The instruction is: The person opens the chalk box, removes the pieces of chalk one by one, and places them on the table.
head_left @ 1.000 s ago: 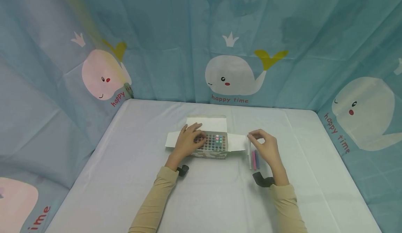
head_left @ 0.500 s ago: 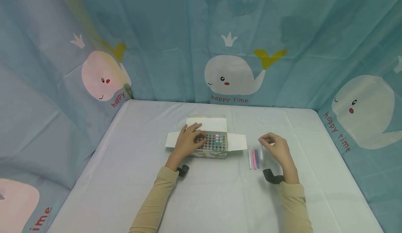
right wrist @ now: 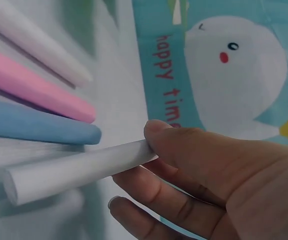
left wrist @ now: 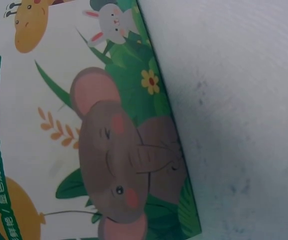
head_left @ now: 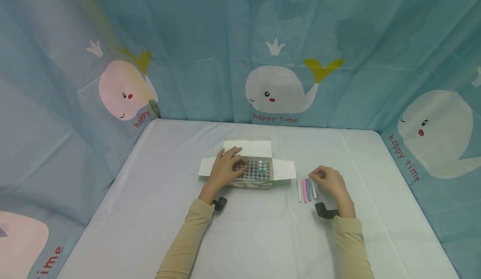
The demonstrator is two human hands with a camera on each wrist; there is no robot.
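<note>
An open cardboard chalk box (head_left: pixel 251 184), its flaps spread, stands mid-table; its packed chalk ends show in rows. My left hand (head_left: pixel 224 170) rests over the box's left part, thumb and index tips slightly apart above the chalk ends, other fingers stretched toward the back flap. To the right of the box, my right hand (head_left: pixel 330 182) pinches one end of a white chalk stick (right wrist: pixel 83 170) between thumb and fingers. It slants beside a blue chalk (right wrist: pixel 38 122); beyond lie a pink chalk (right wrist: pixel 38 85) and another white chalk (right wrist: pixel 38 42), roughly side by side.
A white cloth covers the table (head_left: pixel 263 233). Blue curtains (head_left: pixel 210 62) with printed whales hang along the back and both sides. The box's right flap (head_left: pixel 284 169) sticks out toward the chalk row. Each wrist wears a black camera mount (head_left: pixel 325 211).
My right hand moved right from beside the box flap with the white chalk, then lowered it to the right end of the row. The left hand stayed in place.
</note>
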